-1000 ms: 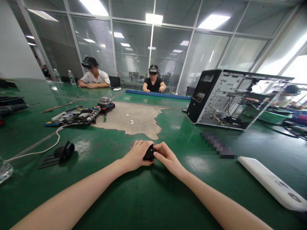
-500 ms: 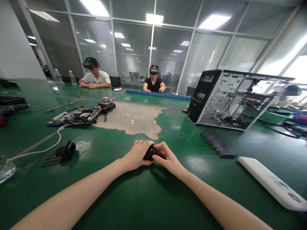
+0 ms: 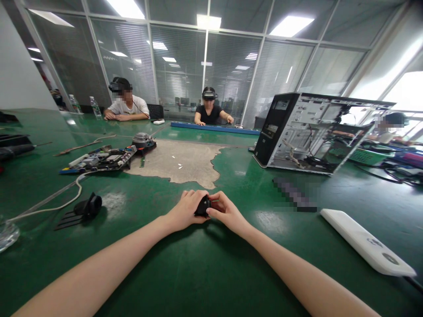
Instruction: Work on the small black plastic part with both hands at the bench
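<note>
Between my two hands, low over the green table (image 3: 211, 273), is a small black plastic part (image 3: 201, 207). My left hand (image 3: 185, 210) wraps round its left side, fingers curled over the top and thumb below. On the other side my right hand (image 3: 227, 211) pinches the part's right edge between thumb and fingers. Much of the part is hidden by the hands, so its exact kind does not show. To the left lies a black plastic duct piece (image 3: 87, 209) with a round opening and flat slats.
Farther left are a circuit board (image 3: 105, 157), a cooling fan (image 3: 144, 141) and a white cable (image 3: 77, 191). An open computer case (image 3: 276, 132) stands at the right. Nearer are a dark pixelated object (image 3: 294, 196) and a long white device (image 3: 366, 242). People sit across the table.
The view has shifted slightly, and the scene sits a little further left. Both hands keep their hold on the black part. Across the table, one person's arm has moved outward.
</note>
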The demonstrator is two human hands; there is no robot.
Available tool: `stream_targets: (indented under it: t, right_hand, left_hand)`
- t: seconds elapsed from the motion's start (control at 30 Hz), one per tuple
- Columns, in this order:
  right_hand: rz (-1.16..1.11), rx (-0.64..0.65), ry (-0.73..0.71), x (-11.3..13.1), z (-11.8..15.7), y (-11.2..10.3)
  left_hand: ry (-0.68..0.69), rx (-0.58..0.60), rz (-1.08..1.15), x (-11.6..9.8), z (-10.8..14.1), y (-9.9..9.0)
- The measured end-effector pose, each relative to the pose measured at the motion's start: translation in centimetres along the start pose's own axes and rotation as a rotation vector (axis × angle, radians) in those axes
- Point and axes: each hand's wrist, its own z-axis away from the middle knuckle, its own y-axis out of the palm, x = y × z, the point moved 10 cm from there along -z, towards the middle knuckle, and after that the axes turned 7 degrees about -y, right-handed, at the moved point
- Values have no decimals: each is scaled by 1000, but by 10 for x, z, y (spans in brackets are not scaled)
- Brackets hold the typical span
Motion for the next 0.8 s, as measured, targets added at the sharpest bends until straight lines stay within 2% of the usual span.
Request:
stream_targets:
  t: [0.4, 0.63, 0.8]
  right_hand:
    - [8, -55, -8, 1, -3, -5]
    - [-10, -4, 15, 0, 1, -1]
    - [-7, -32, 8, 2, 1, -2]
  left_hand:
    - [-11, -5, 35, 1, -2, -1]
    - [-10, 11, 26, -1, -2, -1]
    - [-11, 3, 23, 0, -3, -1]
